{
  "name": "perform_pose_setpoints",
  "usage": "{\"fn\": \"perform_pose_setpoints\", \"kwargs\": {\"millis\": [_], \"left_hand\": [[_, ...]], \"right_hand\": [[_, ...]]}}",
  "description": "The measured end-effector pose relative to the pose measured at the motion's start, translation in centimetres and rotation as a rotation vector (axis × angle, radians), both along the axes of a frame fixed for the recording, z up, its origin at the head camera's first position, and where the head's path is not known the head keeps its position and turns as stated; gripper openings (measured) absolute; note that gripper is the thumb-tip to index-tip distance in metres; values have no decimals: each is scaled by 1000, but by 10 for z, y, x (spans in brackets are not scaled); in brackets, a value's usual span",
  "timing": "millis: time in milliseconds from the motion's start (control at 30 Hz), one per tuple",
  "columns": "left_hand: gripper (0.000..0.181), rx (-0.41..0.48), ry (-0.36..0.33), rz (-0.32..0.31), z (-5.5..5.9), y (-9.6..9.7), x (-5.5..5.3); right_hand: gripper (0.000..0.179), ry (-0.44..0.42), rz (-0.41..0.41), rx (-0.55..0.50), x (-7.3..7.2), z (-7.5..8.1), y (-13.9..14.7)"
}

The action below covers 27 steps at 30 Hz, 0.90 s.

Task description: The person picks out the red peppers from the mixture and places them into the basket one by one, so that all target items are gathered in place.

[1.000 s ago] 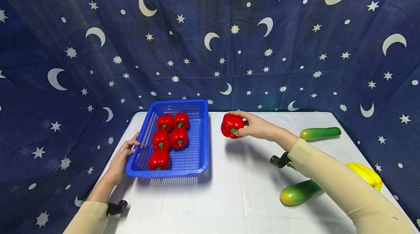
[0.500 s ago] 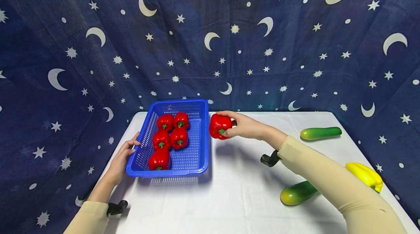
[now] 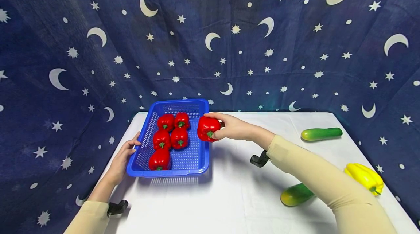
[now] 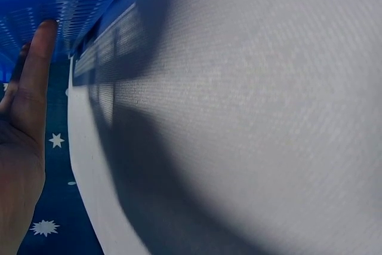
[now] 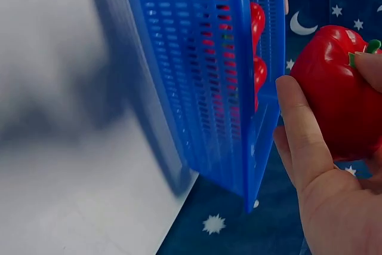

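Note:
My right hand (image 3: 234, 127) grips a red bell pepper (image 3: 207, 129) and holds it above the right rim of the blue basket (image 3: 204, 161). In the right wrist view, this bell pepper (image 5: 340, 94) sits between thumb and fingers, its green stem showing by the thumb. My left hand (image 3: 121, 161) rests against the basket's left side with its fingertips at the rim. The left wrist view shows a nearly straight finger (image 4: 40, 46) touching the perforated wall. Several red bell peppers (image 3: 178, 138) lie in the left and middle of the basket.
On the right of the white table (image 3: 226, 197) lie a green cucumber-like vegetable (image 3: 321, 134), a second one (image 3: 295, 194) partly behind my right forearm, and a yellow bell pepper (image 3: 364, 177). A dark blue star-and-moon cloth (image 3: 242, 62) hangs behind the table.
My right hand has carried the red bell pepper leftward, from beside the basket to over its right rim. The left hand and the basket stay in place.

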<state>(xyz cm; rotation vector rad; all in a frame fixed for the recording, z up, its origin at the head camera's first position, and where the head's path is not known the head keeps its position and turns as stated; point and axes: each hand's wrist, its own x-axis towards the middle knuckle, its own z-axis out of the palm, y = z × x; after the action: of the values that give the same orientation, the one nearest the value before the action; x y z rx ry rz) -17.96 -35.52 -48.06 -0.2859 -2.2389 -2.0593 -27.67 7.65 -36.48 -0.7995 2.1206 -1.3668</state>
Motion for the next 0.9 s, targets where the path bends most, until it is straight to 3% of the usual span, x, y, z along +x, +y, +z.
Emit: {"fn": "perform_pose_setpoints", "kwargs": {"millis": [333, 900], "left_hand": [[27, -21, -12, 11, 1, 0, 1], [28, -58, -45, 36, 0, -3, -1]], "right_hand": [[80, 14, 78, 33, 4, 1, -35], [83, -84, 141, 131, 14, -9, -84]]}}
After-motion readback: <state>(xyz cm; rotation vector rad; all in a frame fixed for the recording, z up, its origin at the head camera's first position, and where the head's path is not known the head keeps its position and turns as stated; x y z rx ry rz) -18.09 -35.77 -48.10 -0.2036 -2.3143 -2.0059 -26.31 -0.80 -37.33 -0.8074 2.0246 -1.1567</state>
